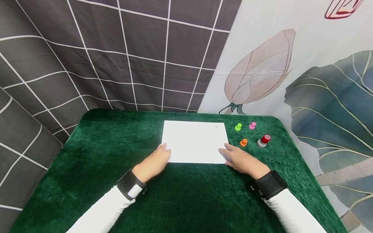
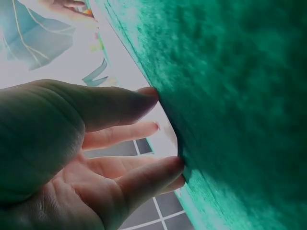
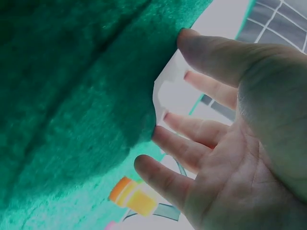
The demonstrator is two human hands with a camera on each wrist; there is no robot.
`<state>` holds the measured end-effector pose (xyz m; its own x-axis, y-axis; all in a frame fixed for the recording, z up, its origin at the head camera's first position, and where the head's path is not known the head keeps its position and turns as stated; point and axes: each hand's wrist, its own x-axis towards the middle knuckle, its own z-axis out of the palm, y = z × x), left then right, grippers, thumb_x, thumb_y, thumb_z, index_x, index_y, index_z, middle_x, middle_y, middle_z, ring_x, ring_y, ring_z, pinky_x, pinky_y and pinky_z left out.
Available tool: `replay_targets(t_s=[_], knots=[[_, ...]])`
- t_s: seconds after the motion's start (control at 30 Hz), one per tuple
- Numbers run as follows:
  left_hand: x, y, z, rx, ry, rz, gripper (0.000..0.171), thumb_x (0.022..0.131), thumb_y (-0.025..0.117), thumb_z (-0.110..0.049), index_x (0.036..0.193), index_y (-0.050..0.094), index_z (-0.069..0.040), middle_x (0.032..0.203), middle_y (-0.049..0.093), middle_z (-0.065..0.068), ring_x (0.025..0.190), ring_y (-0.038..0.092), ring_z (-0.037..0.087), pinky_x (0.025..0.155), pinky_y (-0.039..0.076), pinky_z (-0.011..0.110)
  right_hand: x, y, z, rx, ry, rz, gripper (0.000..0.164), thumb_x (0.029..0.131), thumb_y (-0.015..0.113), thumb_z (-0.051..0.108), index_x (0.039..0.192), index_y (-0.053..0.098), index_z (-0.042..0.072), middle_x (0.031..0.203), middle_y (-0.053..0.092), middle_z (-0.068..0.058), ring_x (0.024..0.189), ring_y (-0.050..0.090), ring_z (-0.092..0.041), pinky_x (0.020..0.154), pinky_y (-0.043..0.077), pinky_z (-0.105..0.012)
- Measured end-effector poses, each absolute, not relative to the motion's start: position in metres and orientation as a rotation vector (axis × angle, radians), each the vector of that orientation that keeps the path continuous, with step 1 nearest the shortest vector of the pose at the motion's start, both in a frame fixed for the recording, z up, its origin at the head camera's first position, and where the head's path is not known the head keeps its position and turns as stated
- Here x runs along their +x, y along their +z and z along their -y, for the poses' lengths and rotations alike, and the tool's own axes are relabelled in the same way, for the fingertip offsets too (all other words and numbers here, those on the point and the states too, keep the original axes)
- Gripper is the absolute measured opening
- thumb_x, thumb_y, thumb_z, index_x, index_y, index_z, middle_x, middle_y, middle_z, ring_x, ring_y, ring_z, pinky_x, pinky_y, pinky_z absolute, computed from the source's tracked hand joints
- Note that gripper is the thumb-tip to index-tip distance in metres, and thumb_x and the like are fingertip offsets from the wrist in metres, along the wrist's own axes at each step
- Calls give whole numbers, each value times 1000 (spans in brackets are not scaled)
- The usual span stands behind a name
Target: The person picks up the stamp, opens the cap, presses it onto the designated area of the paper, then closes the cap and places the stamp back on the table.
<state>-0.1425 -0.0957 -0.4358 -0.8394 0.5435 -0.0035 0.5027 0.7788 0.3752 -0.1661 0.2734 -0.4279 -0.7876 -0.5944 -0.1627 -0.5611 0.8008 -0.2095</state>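
A white sheet of paper (image 1: pixel 194 142) lies flat on the green cloth, with a small faint mark near its far right corner. My left hand (image 1: pixel 154 163) rests at the near left corner, the thumb and fingertips touching the edge. At the near right corner my right hand (image 1: pixel 243 160) touches the paper the same way. Both wrist views show fairly straight, spread fingers along the sheet's edge, with the corner between thumb and fingers. Beside the right hand stands a small orange stamp-like piece (image 1: pixel 243 142), seen also as an orange-yellow piece (image 3: pixel 133 195) in the right wrist view.
Right of the paper stand a green stamp-like piece (image 1: pixel 238 127), a pink one (image 1: pixel 252 125) and a larger red-and-grey one (image 1: pixel 263 141). Green plush cloth (image 1: pixel 186 197) covers the table. Behind hang a dark grid-patterned curtain (image 1: pixel 145 55) and a plant-printed sheet (image 1: pixel 262 19).
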Motion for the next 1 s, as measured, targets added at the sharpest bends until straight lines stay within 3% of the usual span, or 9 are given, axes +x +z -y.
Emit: replay_targets(t_s=[0.43,0.67,1.0], knots=[[-146,-439,90,864,556,-2872,19,100,62,0,118,66,4,141,57,34,135,54,48,112,46,57,-165,-425,-280,-865,-237,-2776,56,97,72,13,147,53,1,150,47,-35,135,52,-49,106,49,-62],[-147,-440,87,878,463,-2909,40,97,71,-8,132,61,6,145,54,34,139,50,47,119,38,59,-164,-417,-281,-795,-289,-2812,55,98,71,15,147,52,-1,150,47,-35,134,53,-50,107,48,-64],[-137,-439,91,895,506,-2966,53,102,67,-32,144,56,-2,151,51,24,141,49,39,113,48,54,-181,-411,-295,-943,-127,-3180,36,90,79,6,123,70,-4,125,67,-27,114,65,-42,93,58,-56]])
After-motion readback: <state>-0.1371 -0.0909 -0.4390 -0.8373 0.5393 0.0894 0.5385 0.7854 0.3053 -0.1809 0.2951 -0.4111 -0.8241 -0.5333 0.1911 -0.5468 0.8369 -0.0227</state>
